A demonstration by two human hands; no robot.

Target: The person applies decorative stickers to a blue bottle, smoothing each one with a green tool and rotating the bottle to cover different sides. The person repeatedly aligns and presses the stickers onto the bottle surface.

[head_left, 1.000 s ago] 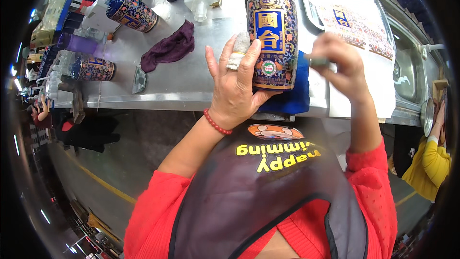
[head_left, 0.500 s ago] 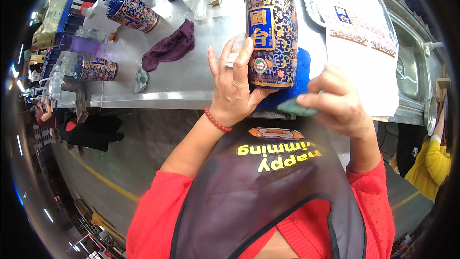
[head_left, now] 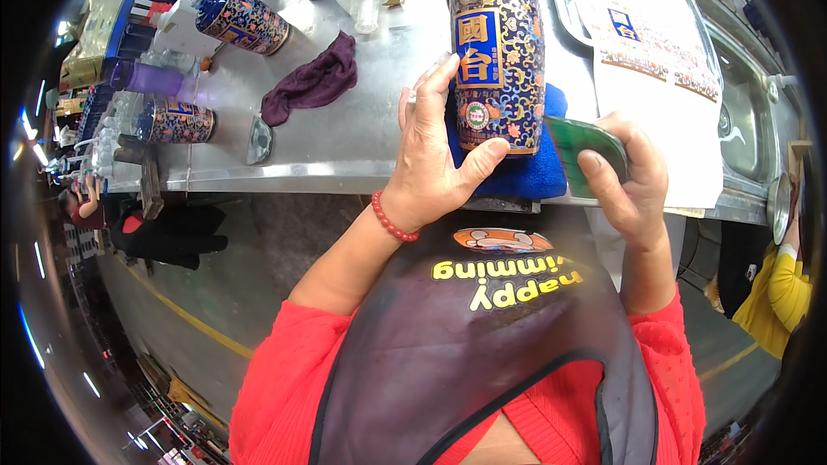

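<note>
A blue bottle with a colourful floral pattern (head_left: pixel 517 52) lies on a folded blue cloth (head_left: pixel 525 176), its neck pointing away from me. Along its left side rests my left hand (head_left: pixel 435 146), fingers stretched out and thumb spread across the base end. The index fingertip touches the edge of the label. In my right hand (head_left: pixel 637 176) is a flat green scraper (head_left: pixel 590 146), pinched between thumb and fingers. Its edge is close to the bottle's lower right side; whether they touch I cannot tell.
A dark purple rag (head_left: pixel 314 82) and a small clear-green flat piece (head_left: pixel 259 139) lie on the metal table (head_left: pixel 345 142) to the left. Similar patterned bottles (head_left: pixel 241 21) lie farther left. White printed sheets (head_left: pixel 650 95) and a sink (head_left: pixel 745 125) are at right.
The green scraper has tipped up and moved right and away from me, beside the bottle. My left hand's fingers have straightened, and its thumb has come up over the base end.
</note>
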